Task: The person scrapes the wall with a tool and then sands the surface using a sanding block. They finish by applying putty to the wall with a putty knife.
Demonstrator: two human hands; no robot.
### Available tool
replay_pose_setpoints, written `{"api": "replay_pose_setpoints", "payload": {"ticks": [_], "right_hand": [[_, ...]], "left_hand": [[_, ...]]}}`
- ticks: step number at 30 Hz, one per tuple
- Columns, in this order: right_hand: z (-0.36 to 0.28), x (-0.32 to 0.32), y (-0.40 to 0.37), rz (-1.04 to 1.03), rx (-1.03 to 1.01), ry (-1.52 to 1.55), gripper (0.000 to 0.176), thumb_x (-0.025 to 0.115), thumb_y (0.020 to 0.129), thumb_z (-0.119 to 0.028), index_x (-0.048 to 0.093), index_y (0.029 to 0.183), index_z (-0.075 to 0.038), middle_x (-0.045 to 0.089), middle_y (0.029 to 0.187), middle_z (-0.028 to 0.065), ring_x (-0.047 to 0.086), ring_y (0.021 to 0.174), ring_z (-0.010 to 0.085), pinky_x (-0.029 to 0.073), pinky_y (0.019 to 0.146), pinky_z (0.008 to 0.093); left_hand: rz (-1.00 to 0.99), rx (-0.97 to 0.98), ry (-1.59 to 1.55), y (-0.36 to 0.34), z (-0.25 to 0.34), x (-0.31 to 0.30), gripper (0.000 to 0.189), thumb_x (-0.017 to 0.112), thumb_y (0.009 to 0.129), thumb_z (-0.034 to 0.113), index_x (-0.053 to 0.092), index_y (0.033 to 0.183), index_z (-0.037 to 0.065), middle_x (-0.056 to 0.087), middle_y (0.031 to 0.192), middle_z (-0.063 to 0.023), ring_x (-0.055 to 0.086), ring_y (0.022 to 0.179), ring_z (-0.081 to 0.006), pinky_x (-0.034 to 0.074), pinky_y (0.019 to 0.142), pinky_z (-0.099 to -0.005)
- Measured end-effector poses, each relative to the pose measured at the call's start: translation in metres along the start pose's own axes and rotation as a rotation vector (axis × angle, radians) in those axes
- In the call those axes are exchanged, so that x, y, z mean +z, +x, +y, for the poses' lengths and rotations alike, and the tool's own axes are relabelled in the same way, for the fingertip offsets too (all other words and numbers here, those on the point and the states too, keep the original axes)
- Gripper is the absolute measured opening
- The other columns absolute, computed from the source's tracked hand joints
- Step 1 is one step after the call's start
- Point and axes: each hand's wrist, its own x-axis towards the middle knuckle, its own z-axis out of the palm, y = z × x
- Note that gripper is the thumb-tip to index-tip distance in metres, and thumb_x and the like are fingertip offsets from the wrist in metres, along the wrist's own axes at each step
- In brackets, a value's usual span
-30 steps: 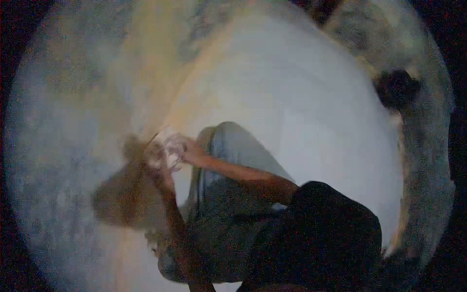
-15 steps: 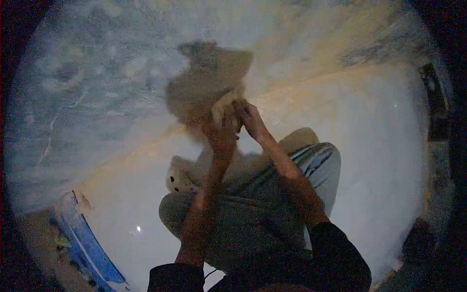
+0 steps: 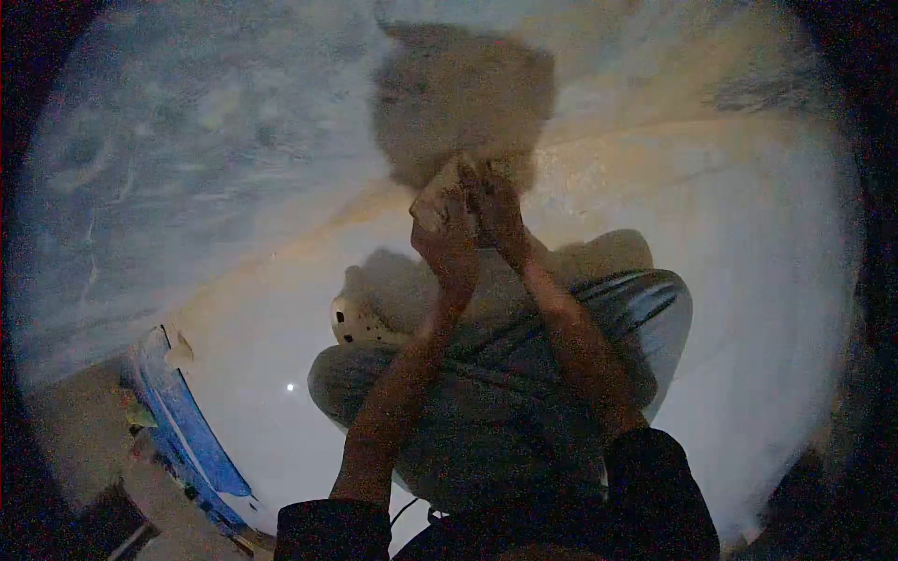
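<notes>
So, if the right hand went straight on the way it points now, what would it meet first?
Probably the left hand, close beside the right hand; the dark hides any gap between them. Beyond, the line leads towards the shadowed grey surface, how far I cannot tell.

The hands (image 3: 445,217) are side by side before the folded legs (image 3: 496,397), a shadow (image 3: 463,98) beyond them.

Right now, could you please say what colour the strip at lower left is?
The strip is blue with a pale line along it, shown in the head view.
</notes>
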Motion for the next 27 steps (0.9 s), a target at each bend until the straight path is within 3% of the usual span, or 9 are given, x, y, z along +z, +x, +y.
{"api": "replay_pose_setpoints", "payload": {"ticks": [6,8,11,14,15,17,21,23,27], "right_hand": [[-0.073,-0.002,-0.001,0.039,0.13,-0.268,0.039,0.053,0.1,-0.034,0.066,0.104,0.003,0.063,0.077,0.0114,0.057,0.068,0.0172,0.047,0.063,0.0349],[-0.079,0.0,-0.002,0.076,0.116,-0.312,0.04,0.053,0.1,-0.034,0.066,0.103,0.003,0.063,0.075,0.0128,0.058,0.068,0.0178,0.047,0.063,0.0352],[-0.087,0.004,-0.004,0.263,-0.41,-0.339,0.043,0.051,0.101,-0.037,0.064,0.092,0.002,0.057,0.068,0.0091,0.054,0.063,0.016,0.047,0.063,0.0344],[-0.087,-0.003,0.005,0.107,0.144,-0.282,0.043,0.05,0.101,-0.039,0.058,0.084,0.0,0.049,0.064,0.0029,0.05,0.06,0.0138,0.047,0.063,0.0342],[-0.093,-0.001,0.005,0.124,0.181,-0.196,0.042,0.05,0.101,-0.039,0.056,0.084,-0.002,0.046,0.064,0.0007,0.047,0.058,0.0117,0.046,0.059,0.0325],[-0.1,0.003,0.004,0.104,0.236,-0.168,0.04,0.05,0.101,-0.04,0.054,0.083,-0.004,0.043,0.063,-0.0015,0.045,0.056,0.0096,0.044,0.055,0.0308],[-0.098,0.014,0.004,0.073,0.067,-0.279,0.035,0.052,0.101,-0.037,0.056,0.085,-0.006,0.044,0.062,-0.004,0.041,0.052,0.0049,0.035,0.044,0.0257],[-0.09,-0.002,0.004,0.07,0.165,-0.221,0.028,0.053,0.101,-0.031,0.058,0.088,-0.006,0.045,0.064,-0.0047,0.039,0.054,0.0038,0.032,0.047,0.0237],[-0.069,0.001,0.01,0.05,0.065,-0.268,0.027,0.055,0.1,-0.03,0.059,0.089,-0.006,0.046,0.064,-0.0045,0.038,0.055,0.0037,0.031,0.049,0.023]], "left_hand": [[-0.097,-0.039,0.141,0.009,-0.076,-0.014,0.042,0.068,0.09,0.031,0.059,0.114,-0.002,0.066,0.099,-0.0106,0.063,0.087,-0.023,0.052,0.074,-0.0367],[-0.206,0.217,0.431,0.023,-0.106,-0.013,0.043,0.069,0.089,0.03,0.058,0.118,-0.001,0.064,0.107,-0.0105,0.062,0.092,-0.0237,0.051,0.077,-0.0369],[-0.113,0.556,0.685,0.021,-0.178,0.008,0.045,0.071,0.088,0.03,0.057,0.12,0.001,0.062,0.113,-0.0105,0.06,0.098,-0.0256,0.05,0.082,-0.0372],[-0.034,0.79,0.861,0.012,-0.1,0.008,0.049,0.075,0.085,0.03,0.057,0.121,0.001,0.061,0.115,-0.011,0.058,0.103,-0.0264,0.047,0.089,-0.0376],[-0.019,0.757,0.852,0.014,-0.084,0.014,0.049,0.075,0.085,0.03,0.057,0.121,0.001,0.061,0.115,-0.011,0.058,0.103,-0.0264,0.047,0.089,-0.0376],[-0.019,-0.166,-0.438,0.016,-0.065,0.032,0.05,0.075,0.084,0.028,0.057,0.121,0.0,0.06,0.116,-0.0127,0.057,0.104,-0.0268,0.046,0.09,-0.0375],[0.108,-0.601,-0.476,0.018,-0.048,0.029,0.05,0.077,0.081,0.026,0.058,0.117,-0.003,0.061,0.112,-0.0139,0.058,0.103,-0.0253,0.046,0.089,-0.037],[0.083,-0.316,-0.589,0.017,-0.056,0.038,0.049,0.079,0.079,0.026,0.059,0.113,-0.003,0.063,0.108,-0.0137,0.059,0.1,-0.0247,0.046,0.089,-0.0371],[0.072,-0.46,-0.296,0.025,-0.052,0.026,0.045,0.08,0.078,0.026,0.061,0.107,-0.003,0.064,0.105,-0.0125,0.059,0.096,-0.0236,0.047,0.087,-0.0368]]}}
